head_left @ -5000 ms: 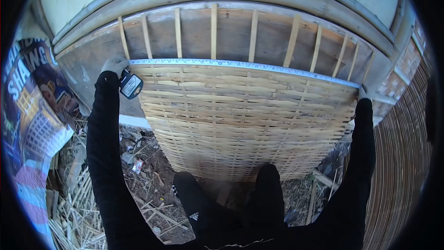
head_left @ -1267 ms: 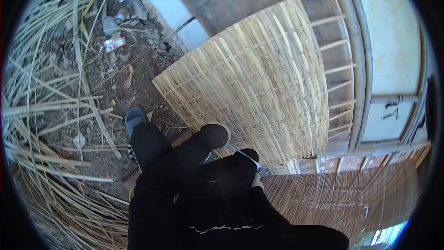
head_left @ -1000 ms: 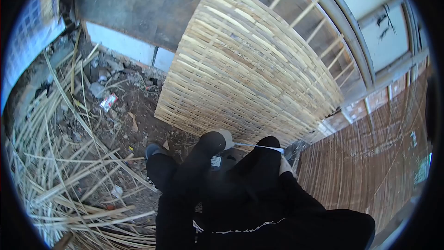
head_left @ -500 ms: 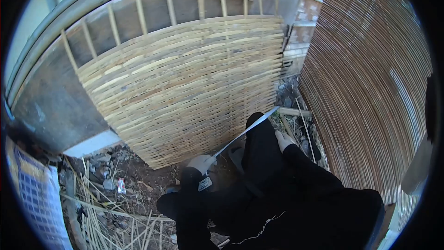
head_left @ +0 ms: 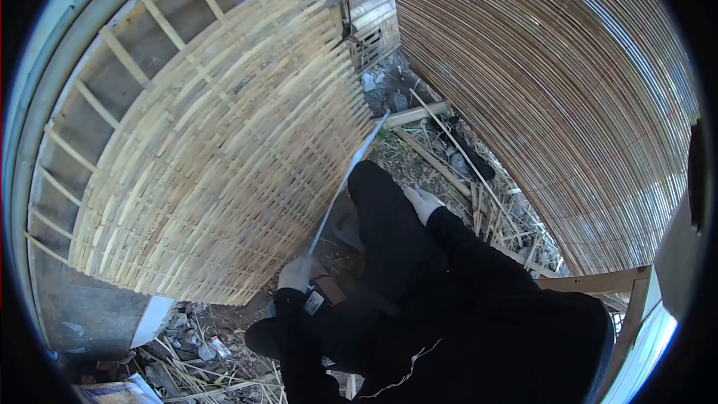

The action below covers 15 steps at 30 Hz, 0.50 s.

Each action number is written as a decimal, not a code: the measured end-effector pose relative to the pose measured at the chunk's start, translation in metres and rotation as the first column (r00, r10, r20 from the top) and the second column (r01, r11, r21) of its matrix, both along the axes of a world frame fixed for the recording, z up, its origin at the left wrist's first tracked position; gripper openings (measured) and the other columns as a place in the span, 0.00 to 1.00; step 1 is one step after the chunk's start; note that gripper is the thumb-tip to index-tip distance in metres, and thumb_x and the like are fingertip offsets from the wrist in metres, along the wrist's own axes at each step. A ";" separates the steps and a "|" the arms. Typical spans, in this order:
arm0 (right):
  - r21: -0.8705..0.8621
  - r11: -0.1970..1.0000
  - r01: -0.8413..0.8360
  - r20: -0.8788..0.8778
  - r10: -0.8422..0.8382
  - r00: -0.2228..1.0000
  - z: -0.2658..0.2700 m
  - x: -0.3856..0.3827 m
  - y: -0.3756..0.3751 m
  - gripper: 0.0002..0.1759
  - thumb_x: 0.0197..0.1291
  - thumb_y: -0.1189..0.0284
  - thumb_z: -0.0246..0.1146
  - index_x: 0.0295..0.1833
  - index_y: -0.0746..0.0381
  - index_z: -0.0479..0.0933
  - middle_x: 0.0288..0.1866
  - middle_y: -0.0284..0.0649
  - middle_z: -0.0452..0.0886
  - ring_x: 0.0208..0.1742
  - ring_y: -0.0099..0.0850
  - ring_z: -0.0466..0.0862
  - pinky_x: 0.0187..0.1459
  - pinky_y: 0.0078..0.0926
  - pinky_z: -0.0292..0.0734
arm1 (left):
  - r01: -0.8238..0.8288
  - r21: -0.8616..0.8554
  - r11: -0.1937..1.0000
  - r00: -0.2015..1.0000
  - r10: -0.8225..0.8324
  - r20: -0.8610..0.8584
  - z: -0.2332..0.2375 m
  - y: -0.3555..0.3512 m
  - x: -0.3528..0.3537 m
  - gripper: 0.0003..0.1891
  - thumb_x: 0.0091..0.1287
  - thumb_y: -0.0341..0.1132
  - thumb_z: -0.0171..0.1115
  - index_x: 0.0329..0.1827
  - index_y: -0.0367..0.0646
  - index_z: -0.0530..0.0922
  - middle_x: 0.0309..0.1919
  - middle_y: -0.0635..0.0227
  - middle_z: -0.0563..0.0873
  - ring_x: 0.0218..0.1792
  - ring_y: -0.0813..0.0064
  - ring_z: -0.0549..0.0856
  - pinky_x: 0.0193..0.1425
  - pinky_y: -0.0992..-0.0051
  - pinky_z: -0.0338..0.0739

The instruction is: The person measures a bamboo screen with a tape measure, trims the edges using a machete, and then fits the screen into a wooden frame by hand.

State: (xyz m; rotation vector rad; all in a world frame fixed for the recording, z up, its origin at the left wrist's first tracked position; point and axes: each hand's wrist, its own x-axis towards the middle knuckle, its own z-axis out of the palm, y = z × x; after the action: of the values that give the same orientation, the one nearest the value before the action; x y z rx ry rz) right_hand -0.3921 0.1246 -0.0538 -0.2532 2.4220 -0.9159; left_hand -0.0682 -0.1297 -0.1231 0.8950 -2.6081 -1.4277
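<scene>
While gripping the tape [head_left: 357,157] at its near end in curled left hand [head_left: 295,274], have it running far and right beside mat [head_left: 202,157]; rest half-open right hand [head_left: 424,203] by thigh [head_left: 389,217], cannot tell if empty.

Tape-case label [head_left: 314,302] too sm & blurry, printed sheet [head_left: 134,390] at btm L cut off by edge

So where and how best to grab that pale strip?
Probably pinch the pale strip near its far end, coming from the right: it is narrow, slants away from the left hand, and that end lies beyond the knee, nearer the right hand.
</scene>
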 end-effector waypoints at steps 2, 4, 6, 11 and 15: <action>-0.187 0.961 -0.204 0.009 0.209 0.978 -0.048 -0.030 0.006 0.40 0.67 0.40 0.51 0.64 0.66 0.76 0.57 0.56 0.83 0.59 0.47 0.83 0.60 0.37 0.74 | -0.207 0.110 0.972 0.957 0.178 0.229 0.028 0.010 -0.008 0.19 0.74 0.47 0.52 0.34 0.41 0.82 0.24 0.58 0.82 0.29 0.57 0.82 0.38 0.63 0.75; -0.223 0.973 0.065 0.319 0.009 0.948 -0.090 -0.036 0.007 0.39 0.66 0.41 0.54 0.63 0.65 0.77 0.55 0.55 0.84 0.55 0.47 0.84 0.57 0.38 0.77 | -0.277 0.097 0.956 0.937 0.247 0.246 0.013 0.021 -0.003 0.18 0.73 0.46 0.52 0.34 0.40 0.81 0.23 0.59 0.81 0.27 0.59 0.81 0.37 0.64 0.74; -0.063 0.977 0.204 0.474 -0.150 0.868 -0.163 -0.043 0.012 0.29 0.64 0.47 0.59 0.52 0.63 0.81 0.52 0.52 0.86 0.49 0.48 0.87 0.48 0.42 0.82 | -0.398 0.147 0.906 0.906 0.362 0.219 0.003 0.029 0.010 0.16 0.74 0.42 0.53 0.34 0.39 0.81 0.20 0.65 0.79 0.23 0.71 0.79 0.31 0.69 0.72; 0.421 0.905 0.064 0.212 -0.167 0.963 -0.233 -0.030 0.058 0.29 0.60 0.49 0.62 0.51 0.65 0.82 0.44 0.52 0.88 0.49 0.49 0.88 0.48 0.41 0.83 | -0.516 0.039 0.856 0.817 0.478 0.323 0.016 0.039 0.024 0.15 0.76 0.40 0.52 0.35 0.41 0.81 0.20 0.72 0.78 0.22 0.81 0.76 0.27 0.76 0.69; 0.447 0.874 0.190 0.219 -0.313 0.924 -0.296 -0.018 0.090 0.26 0.60 0.51 0.63 0.52 0.61 0.81 0.42 0.52 0.87 0.47 0.46 0.87 0.47 0.43 0.81 | -0.566 0.031 0.824 0.697 0.458 0.551 0.028 0.019 0.035 0.16 0.75 0.43 0.54 0.35 0.40 0.82 0.21 0.70 0.80 0.24 0.79 0.79 0.29 0.74 0.72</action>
State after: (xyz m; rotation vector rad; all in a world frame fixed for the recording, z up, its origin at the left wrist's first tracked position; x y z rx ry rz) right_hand -0.4105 0.2143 -0.3502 0.3452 2.3343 -0.4675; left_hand -0.0337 -0.1107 -0.0955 2.1145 -2.1918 -1.4269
